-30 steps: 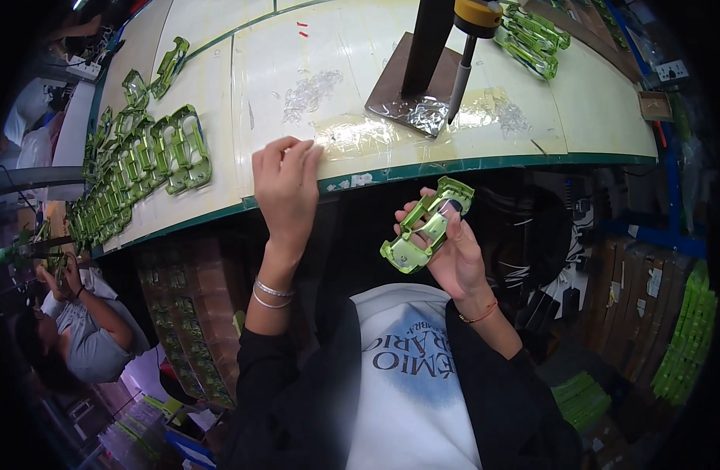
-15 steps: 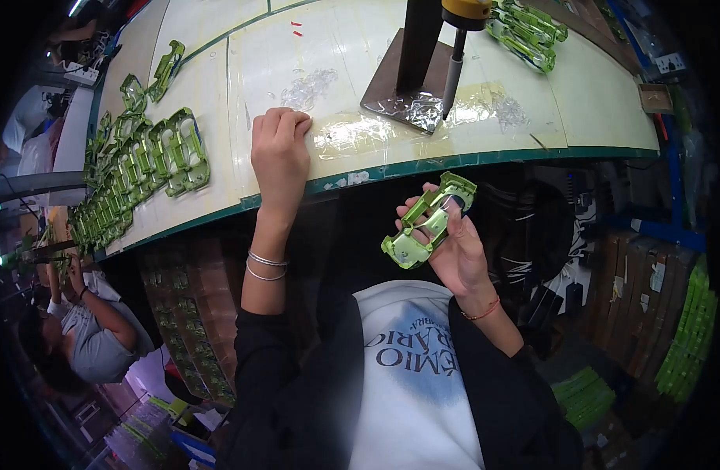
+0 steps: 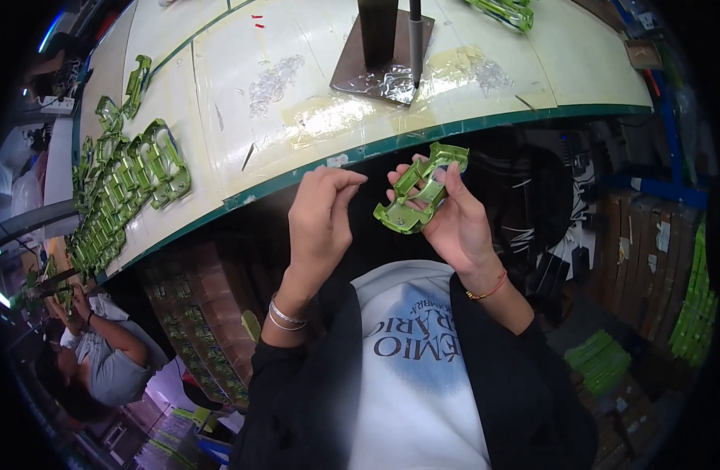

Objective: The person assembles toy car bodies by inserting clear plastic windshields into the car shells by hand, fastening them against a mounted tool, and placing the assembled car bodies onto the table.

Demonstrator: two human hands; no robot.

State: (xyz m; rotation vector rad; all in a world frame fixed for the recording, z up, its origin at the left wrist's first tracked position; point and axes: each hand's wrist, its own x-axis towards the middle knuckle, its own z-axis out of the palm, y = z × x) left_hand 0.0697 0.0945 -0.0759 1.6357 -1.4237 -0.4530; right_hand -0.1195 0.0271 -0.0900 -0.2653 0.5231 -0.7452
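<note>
In front of my chest, short of the table edge, my right hand (image 3: 462, 218) grips a glossy green plastic toy car body shell (image 3: 419, 193). Its thumb presses on the upper part, while other fingers pass behind it and show through the openings. My left hand (image 3: 322, 219) is raised to the left of the shell, apart from it. Thumb and fingertips are pinched together there; whatever lies between them is too small to make out. Small clear plastic pieces (image 3: 275, 84) form a loose pile on the table beyond my left hand.
A screwdriver-like tool (image 3: 416, 53) points down beside a metal stand base (image 3: 348, 66). Rows of green shells (image 3: 133, 176) cover the table's left side; a second clear pile (image 3: 493, 77) lies right. A co-worker (image 3: 113, 345) sits at left. Cartons (image 3: 642, 258) stand at right.
My left hand has come back from beside the clear pieces on the table, moving nearer the green shell, fingers still pinched. The shell in my right hand has tilted slightly. The view has shifted.
</note>
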